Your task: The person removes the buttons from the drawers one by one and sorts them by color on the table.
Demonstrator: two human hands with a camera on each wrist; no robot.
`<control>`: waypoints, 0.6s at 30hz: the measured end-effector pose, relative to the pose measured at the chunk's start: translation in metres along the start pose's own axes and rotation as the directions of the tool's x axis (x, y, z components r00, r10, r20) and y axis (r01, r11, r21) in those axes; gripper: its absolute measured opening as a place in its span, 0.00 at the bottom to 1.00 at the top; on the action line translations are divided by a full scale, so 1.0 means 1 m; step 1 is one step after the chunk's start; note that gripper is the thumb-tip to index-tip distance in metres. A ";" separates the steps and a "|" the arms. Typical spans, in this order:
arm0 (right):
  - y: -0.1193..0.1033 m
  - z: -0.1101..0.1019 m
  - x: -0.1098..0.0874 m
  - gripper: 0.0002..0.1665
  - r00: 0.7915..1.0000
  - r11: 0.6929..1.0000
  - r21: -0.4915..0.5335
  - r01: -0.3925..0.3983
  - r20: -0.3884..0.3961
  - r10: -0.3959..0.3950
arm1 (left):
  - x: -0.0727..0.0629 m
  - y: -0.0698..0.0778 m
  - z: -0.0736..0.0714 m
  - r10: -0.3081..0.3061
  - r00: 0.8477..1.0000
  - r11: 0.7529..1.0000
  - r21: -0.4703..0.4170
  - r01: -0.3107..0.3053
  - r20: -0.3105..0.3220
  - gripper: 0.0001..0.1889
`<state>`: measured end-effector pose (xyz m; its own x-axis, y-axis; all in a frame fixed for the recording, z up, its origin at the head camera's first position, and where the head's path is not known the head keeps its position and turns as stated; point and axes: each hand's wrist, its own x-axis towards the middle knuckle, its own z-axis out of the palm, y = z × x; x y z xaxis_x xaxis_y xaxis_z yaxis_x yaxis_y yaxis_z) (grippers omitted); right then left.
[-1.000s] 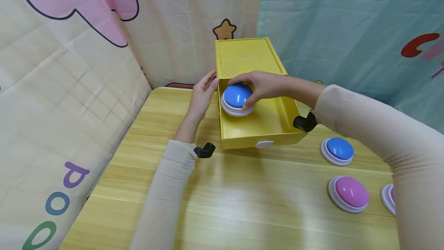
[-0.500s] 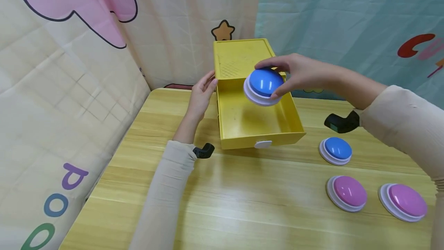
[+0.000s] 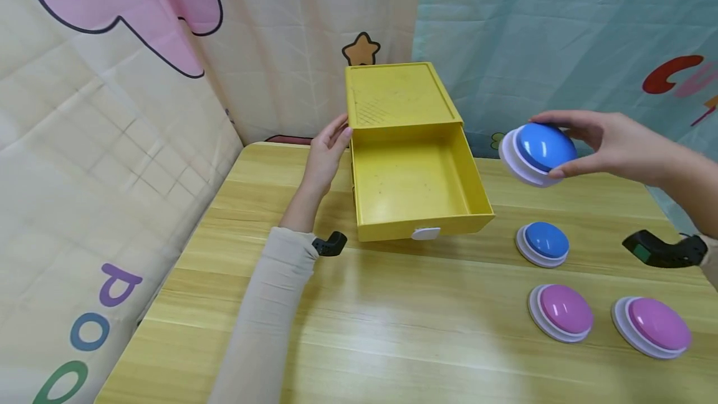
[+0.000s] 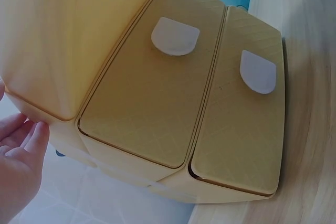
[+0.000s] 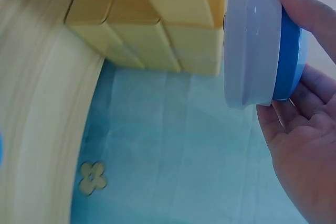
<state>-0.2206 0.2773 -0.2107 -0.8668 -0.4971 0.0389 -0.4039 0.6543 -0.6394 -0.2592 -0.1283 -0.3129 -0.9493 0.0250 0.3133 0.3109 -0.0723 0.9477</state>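
Observation:
My right hand (image 3: 622, 145) grips a blue push button with a white base (image 3: 544, 151) in the air, right of the yellow drawer cabinet (image 3: 401, 95). In the right wrist view, thumb and fingers hold the sides of the blue button (image 5: 254, 45), its white base turned away from the palm. My left hand (image 3: 328, 154) rests its fingertips against the left side of the cabinet. The left wrist view has that hand (image 4: 23, 156) at the cabinet's edge, beside two closed lower drawers (image 4: 152, 82). The top drawer (image 3: 415, 173) is pulled out, with nothing in it.
A second blue button (image 3: 544, 243) sits on the wooden table (image 3: 404, 329) right of the drawer. Nearer me are a pink button (image 3: 563, 310) and another pink button (image 3: 656, 326). Printed curtains (image 3: 533, 36) hang behind and at the left.
My right hand has lifted the blue button out of the open drawer and carried it to the right, past the cabinet. The left hand has stayed at the cabinet's side.

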 end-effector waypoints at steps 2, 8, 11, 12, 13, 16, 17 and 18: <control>0.017 0.001 -0.014 0.43 0.999 0.999 0.003 -0.034 -0.042 0.035 | -0.003 0.005 0.001 -0.002 1.000 1.000 0.008 0.002 0.005 0.25; 0.065 0.008 -0.056 0.43 0.972 0.982 0.003 -0.188 -0.143 0.187 | -0.004 0.008 0.003 0.002 1.000 1.000 0.005 -0.002 0.003 0.25; 0.090 0.013 -0.073 0.43 0.955 0.970 0.009 -0.242 -0.173 0.240 | -0.003 0.006 0.002 0.003 1.000 1.000 -0.002 -0.003 0.003 0.25; 0.099 0.016 -0.077 0.43 0.951 0.966 0.010 -0.257 -0.178 0.255 | -0.003 0.006 0.002 0.002 1.000 1.000 -0.001 -0.002 0.003 0.25; 0.107 0.018 -0.082 0.44 0.947 0.963 0.012 -0.269 -0.180 0.267 | -0.004 0.007 0.002 0.002 1.000 1.000 0.002 -0.002 0.004 0.25; 0.129 0.026 -0.094 0.45 0.932 0.946 0.030 -0.323 -0.165 0.323 | -0.009 0.015 0.005 -0.008 1.000 1.000 0.010 0.007 0.006 0.25; 0.135 0.028 -0.098 0.45 0.927 0.940 0.039 -0.339 -0.156 0.341 | -0.008 0.015 0.005 -0.007 1.000 1.000 0.010 0.007 0.005 0.24; 0.139 0.031 -0.101 0.45 0.923 0.934 0.055 -0.352 -0.147 0.356 | -0.008 0.015 0.005 -0.007 1.000 1.000 0.007 0.007 0.006 0.24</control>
<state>-0.1798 0.4011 -0.3276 -0.9867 -0.1418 -0.0793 -0.0559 0.7547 -0.6537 -0.2467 -0.1244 -0.3011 -0.9512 0.0312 0.3069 0.3045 -0.0648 0.9503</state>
